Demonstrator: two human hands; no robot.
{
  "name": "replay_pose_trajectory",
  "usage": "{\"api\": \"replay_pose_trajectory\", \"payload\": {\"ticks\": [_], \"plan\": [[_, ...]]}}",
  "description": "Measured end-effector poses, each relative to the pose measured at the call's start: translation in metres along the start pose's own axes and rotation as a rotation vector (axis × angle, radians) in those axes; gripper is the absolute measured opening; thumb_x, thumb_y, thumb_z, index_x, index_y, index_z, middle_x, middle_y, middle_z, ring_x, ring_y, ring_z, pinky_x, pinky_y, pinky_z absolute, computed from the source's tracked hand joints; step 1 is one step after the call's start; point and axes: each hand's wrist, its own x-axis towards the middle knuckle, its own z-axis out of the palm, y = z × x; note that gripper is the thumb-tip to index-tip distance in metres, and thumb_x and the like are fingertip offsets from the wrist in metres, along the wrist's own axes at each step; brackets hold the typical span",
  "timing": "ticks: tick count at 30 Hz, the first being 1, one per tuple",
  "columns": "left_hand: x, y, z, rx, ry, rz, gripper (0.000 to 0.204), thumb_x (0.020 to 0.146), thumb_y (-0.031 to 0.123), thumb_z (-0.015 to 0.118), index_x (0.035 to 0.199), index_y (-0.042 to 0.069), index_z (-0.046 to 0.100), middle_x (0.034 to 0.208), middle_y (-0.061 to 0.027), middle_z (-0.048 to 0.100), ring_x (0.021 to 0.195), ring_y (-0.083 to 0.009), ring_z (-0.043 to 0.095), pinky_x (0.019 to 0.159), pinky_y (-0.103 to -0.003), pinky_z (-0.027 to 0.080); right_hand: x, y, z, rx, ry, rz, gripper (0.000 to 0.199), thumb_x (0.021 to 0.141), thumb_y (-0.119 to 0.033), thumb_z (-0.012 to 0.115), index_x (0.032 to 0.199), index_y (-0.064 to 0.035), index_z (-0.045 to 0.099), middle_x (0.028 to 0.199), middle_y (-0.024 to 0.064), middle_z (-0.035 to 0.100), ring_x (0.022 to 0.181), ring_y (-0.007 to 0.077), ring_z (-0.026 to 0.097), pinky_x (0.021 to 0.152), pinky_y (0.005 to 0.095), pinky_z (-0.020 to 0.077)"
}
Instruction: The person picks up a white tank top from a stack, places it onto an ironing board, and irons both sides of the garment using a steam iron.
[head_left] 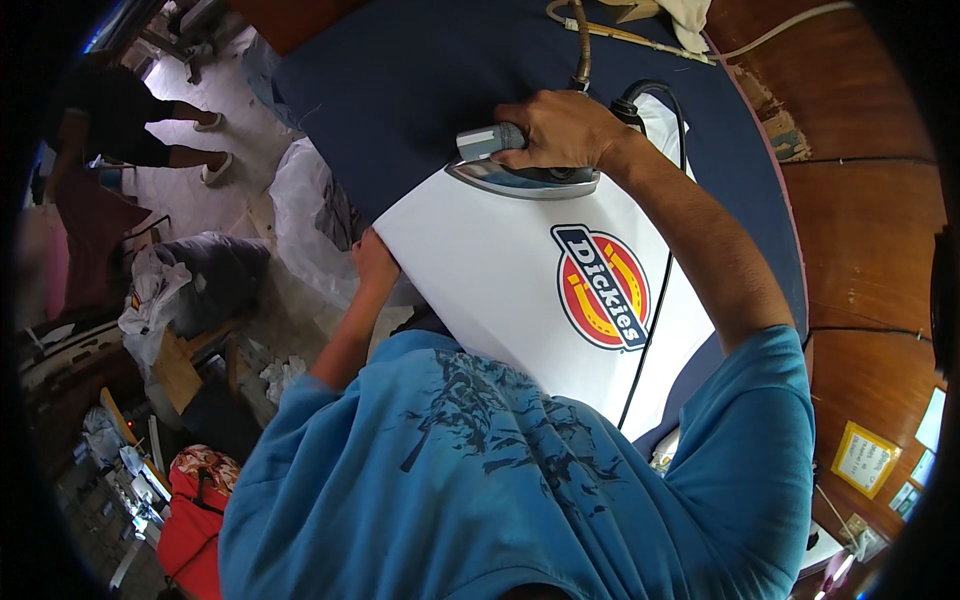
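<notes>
Big padded board with a dark navy cover (pixel 420 80), wood-panelled wall (pixel 860 200) off to the right, pretty cluttered room. White garment (pixel 480 270) with a round red-and-yellow badge lies flat on the board. Right hand (pixel 560 130) is wrapped tight round the iron (pixel 520 178) handle at the garment's far edge; its black cord (pixel 655 300) trails across the cloth. Left hand (pixel 373 258) pinches the garment's left edge, fingers mostly hidden. Plastic bags (pixel 300 200) and piles of cloth on the floor to the left; another person's legs (pixel 185 130) beyond, partly cut off.
</notes>
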Motion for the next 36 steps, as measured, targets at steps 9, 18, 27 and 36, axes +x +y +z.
{"api": "replay_pose_trajectory", "payload": {"ticks": [9,18,27,36], "plan": [[0.007,-0.025,0.043,-0.033,0.009,-0.093,0.04,0.082,0.023,0.053,0.119,0.008,0.051,0.115,-0.0131,0.054,0.113,-0.0262,0.045,0.095,-0.044,0.026,0.004,-0.01,-0.002,-0.033,-0.048,-0.051,0.042,0.076,-0.044,0.062,0.095,-0.007,0.063,0.071,0.0124,0.067,0.065,0.0259,0.066,0.064,0.0354,0.0537],[0.008,-0.004,0.023,0.042,-0.092,-0.05,0.044,0.084,0.032,0.05,0.122,0.01,0.05,0.119,-0.0095,0.054,0.117,-0.0229,0.043,0.096,-0.05,0.023,0.024,-0.045,-0.005,0.005,-0.067,-0.136,0.04,0.075,-0.041,0.063,0.096,-0.0068,0.063,0.071,0.0131,0.066,0.066,0.0266,0.065,0.065,0.0371,0.0525],[0.009,-0.01,0.019,0.169,-0.166,-0.012,0.044,0.082,0.029,0.053,0.123,0.014,0.05,0.118,-0.0083,0.055,0.115,-0.024,0.045,0.096,-0.049,0.026,0.057,-0.085,-0.002,0.056,0.005,-0.128,0.043,0.077,-0.043,0.06,0.1,-0.0066,0.06,0.078,0.0162,0.065,0.076,0.0333,0.064,0.071,0.0419,0.0509],[0.008,0.005,-0.04,-0.397,0.477,0.002,0.039,0.084,0.018,0.052,0.121,0.008,0.048,0.121,-0.0109,0.052,0.111,-0.0281,0.049,0.094,-0.041,0.033,-0.021,-0.114,-0.025,0.409,0.153,0.35,0.052,0.079,-0.046,0.057,0.103,0.0007,0.056,0.09,0.0213,0.064,0.087,0.0344,0.063,0.079,0.0407,0.0492]]}}
